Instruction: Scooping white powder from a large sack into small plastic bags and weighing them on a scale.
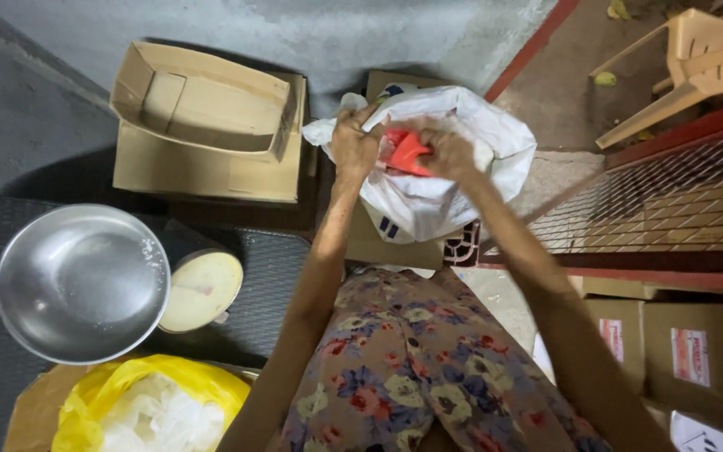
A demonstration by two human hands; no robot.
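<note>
My hands meet at a red scoop (406, 153) in a white sack (449, 188). At eight o'clock sits a silver bowl (81, 283); at seven, a yellow bag (148, 403). My dress (416, 364) is brown with red-and-cream flowers.

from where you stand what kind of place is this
Probably a storeroom or packing corner at a home or small shop doorway: stacked cardboard boxes against a bare concrete wall, more sealed cartons at the right, a metal grille gate, and a steel bowl on a black mat.
</note>
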